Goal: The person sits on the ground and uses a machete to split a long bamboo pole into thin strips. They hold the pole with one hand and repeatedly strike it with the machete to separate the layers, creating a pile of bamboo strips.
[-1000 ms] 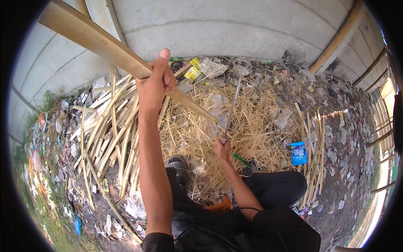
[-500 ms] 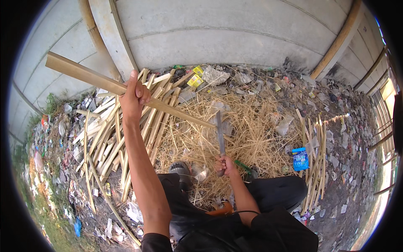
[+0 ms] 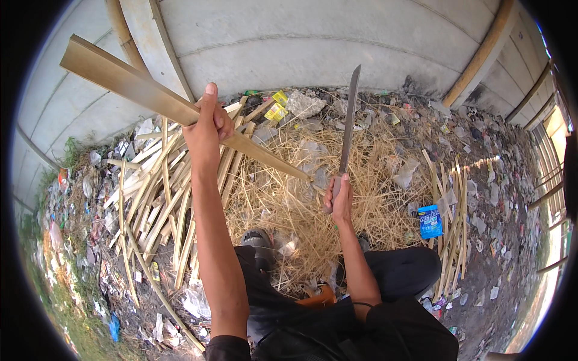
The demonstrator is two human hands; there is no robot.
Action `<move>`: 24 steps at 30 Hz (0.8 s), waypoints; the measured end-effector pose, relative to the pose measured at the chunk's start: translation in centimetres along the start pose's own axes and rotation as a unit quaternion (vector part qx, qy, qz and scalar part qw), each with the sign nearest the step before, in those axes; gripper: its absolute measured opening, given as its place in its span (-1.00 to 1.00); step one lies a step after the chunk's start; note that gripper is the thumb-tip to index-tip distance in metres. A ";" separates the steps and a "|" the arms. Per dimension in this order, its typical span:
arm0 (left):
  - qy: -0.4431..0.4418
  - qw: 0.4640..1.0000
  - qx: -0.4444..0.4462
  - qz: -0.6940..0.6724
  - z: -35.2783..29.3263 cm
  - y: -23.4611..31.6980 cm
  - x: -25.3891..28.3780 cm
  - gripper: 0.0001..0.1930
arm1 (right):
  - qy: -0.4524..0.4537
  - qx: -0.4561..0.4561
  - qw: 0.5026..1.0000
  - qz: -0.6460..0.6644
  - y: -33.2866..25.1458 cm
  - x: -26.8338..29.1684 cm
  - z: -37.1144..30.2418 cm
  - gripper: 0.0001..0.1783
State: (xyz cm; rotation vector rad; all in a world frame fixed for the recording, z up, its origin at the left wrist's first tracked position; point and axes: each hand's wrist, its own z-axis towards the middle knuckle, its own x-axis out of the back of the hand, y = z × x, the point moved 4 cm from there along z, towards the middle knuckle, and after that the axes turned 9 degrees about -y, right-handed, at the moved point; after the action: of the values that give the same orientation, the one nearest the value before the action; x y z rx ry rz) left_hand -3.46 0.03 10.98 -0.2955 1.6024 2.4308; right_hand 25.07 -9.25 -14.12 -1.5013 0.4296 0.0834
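"Bamboo strip (image 3: 141, 88), long, flat and pale tan. Held up at a slant, from a broad end at upper left, in front of a grey concrete wall (image 3: 313, 57), down to a narrow end near the middle of the view."

"Held by what?"

"By the left hand (image 3: 208, 120), at the end of an outstretched arm. Gripped partway along, with fingers curled tightly around and thumb pointing upward past the edge."

"And in the right hand (image 3: 339, 198)?"

"A machete (image 3: 349, 120), grasped by the handle with fingers wrapped closed and thumb pointing up toward the blade. Raised with the long, dark blade aimed up and away, apart from the strip. Just left of that fist, the strip's narrow end. Cannot tell whether resting on anything."

"And on the ground?"

"In front of the legs, a wide bed of straw-coloured shavings (image 3: 379, 210). To the left, a heaped pile of cut strips (image 3: 156, 198). To the right, a smaller group of thin strips (image 3: 460, 222), with a bright blue packet (image 3: 430, 221) at its left edge. Near the wall, yellow wrappers (image 3: 276, 112) beside a grey chunk of rubble (image 3: 305, 103). Closer in, a dark shoe (image 3: 259, 246)."
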 end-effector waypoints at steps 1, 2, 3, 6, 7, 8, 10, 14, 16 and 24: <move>0.002 1.000 0.001 0.002 -0.1 0.1 0.2 -0.41 | -0.021 0.041 0.999 0.024 -2.6 -1.1 0.1 -0.33; 0.002 1.000 0.002 0.002 -0.1 0.1 0.3 -0.41 | -0.040 0.084 0.994 0.049 -3.9 -1.5 0.2 -0.33; 0.001 1.000 0.005 0.001 -0.2 0.0 0.4 -0.41 | -0.043 0.105 0.991 0.065 -3.6 -1.4 0.1 -0.33; -0.011 1.000 0.000 -0.004 -0.1 0.0 0.7 -0.40 | -0.016 0.133 0.988 0.074 1.4 -0.6 -0.8 -0.29; -0.020 1.000 -0.008 -0.013 0.1 -0.1 0.5 -0.40 | 0.006 0.061 0.998 -0.005 6.4 0.6 -1.6 -0.29; -0.027 0.999 -0.015 -0.023 0.0 -0.3 0.5 -0.40 | 0.027 -0.013 0.996 -0.084 11.1 2.1 -2.8 -0.28; -0.056 0.998 -0.015 -0.030 -0.1 -0.2 1.7 -0.39 | -0.024 -0.344 0.936 -0.066 17.0 2.6 -5.8 -0.28; -0.058 0.998 -0.012 -0.027 -0.6 -0.4 2.8 -0.39 | -0.011 -0.363 0.930 -0.055 16.8 3.4 -5.0 -0.32; -0.048 0.999 -0.010 -0.015 -0.4 -0.3 3.4 -0.39 | -0.028 -0.386 0.921 0.037 16.7 3.5 -5.5 -0.31; -0.040 0.999 -0.007 -0.026 0.0 -0.8 4.5 -0.39 | -0.018 -0.250 0.932 0.262 8.7 3.7 -1.2 -0.34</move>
State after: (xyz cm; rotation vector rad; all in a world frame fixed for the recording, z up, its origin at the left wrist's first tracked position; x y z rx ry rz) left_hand -7.49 0.67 9.04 -0.2370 1.5266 2.3848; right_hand 25.43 -10.51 -23.54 -1.8396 0.8164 0.6852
